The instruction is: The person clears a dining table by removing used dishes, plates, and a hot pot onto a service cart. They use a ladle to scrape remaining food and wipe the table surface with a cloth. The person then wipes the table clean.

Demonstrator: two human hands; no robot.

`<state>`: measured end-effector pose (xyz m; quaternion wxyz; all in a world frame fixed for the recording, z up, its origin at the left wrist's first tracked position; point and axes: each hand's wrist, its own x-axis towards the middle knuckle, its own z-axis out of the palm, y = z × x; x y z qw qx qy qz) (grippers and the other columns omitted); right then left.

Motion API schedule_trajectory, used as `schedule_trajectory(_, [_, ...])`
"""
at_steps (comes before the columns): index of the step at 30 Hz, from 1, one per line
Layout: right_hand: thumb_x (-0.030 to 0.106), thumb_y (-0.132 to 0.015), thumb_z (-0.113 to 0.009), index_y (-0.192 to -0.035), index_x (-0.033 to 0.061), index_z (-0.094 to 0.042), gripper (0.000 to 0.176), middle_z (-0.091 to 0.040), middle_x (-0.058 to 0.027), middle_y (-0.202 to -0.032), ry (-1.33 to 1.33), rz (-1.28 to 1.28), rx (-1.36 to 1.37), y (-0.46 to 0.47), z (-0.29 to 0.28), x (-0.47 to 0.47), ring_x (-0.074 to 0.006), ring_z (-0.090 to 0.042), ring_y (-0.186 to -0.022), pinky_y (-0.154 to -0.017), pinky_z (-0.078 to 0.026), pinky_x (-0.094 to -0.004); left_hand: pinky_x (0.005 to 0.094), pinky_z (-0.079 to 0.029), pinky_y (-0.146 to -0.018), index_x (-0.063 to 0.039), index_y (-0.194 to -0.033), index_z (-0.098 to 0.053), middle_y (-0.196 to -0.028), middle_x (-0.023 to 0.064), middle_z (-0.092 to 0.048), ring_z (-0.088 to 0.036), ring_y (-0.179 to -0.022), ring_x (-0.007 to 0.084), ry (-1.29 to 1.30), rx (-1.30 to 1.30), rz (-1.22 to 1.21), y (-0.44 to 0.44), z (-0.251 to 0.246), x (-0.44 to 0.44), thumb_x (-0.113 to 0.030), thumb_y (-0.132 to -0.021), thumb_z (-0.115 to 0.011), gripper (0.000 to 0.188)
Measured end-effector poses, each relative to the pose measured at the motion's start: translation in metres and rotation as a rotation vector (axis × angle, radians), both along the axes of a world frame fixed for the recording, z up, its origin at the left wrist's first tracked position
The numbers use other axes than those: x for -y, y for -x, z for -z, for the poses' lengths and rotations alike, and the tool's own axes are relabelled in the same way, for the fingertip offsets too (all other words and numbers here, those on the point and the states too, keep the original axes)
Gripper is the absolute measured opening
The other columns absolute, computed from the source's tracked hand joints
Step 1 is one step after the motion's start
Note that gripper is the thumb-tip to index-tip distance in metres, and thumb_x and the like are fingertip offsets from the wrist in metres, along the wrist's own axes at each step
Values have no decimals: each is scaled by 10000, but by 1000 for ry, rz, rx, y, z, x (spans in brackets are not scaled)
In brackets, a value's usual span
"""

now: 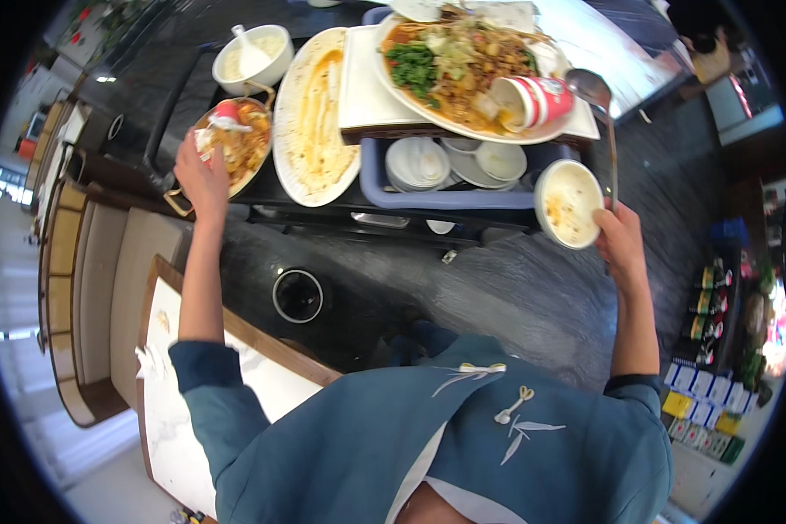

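Observation:
My left hand [202,177] is at the near side of a gold-handled pan [262,160] of leftover food. Between its thumb and fingers shows a red-and-white paper item [204,143]; whether they grip it is unclear. A second red-and-white item, apparently a crumpled paper cup [228,116], lies on the food. My right hand [621,241] grips the rim of a food-stained white bowl [568,204], tilted so its inside shows. The same hand holds the handle of a metal ladle [610,144], bowl end up beside a large plate [426,121].
Leftovers and a tipped red paper cup [543,101] fill the large plate. Below it, a blue-grey tub [432,200] holds stacked dishes. A sauce-smeared oval plate [311,131] and a bowl with a spoon [255,59] stand left. Behind is a marble-topped table [170,419].

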<state>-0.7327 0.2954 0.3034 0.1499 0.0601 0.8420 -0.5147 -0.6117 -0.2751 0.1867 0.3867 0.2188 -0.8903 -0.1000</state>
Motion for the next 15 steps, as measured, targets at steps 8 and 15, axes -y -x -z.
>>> schedule_trajectory(8, [134,-798,-550,-825,29,-581,113,-509,13,-571,86,19,10,-16,13,21,-26,-389,-407,-339,-269,-182,412,-411,-984,-135,-1286,-477,-1354,209,-401,-467,-1186,391,-483,41,1107,8,-42,-304,-75,-733,-744,617])
schedule_trajectory(15, [168,-835,-562,-948,13,-597,196,-521,2,-590,185,49,48,-34,15,20,-24,-365,-389,-348,-262,-174,363,-504,-901,-72,-1042,-568,-1376,230,-352,-561,-1110,338,-574,-107,1232,38,-34,-352,-29,-672,-787,432])
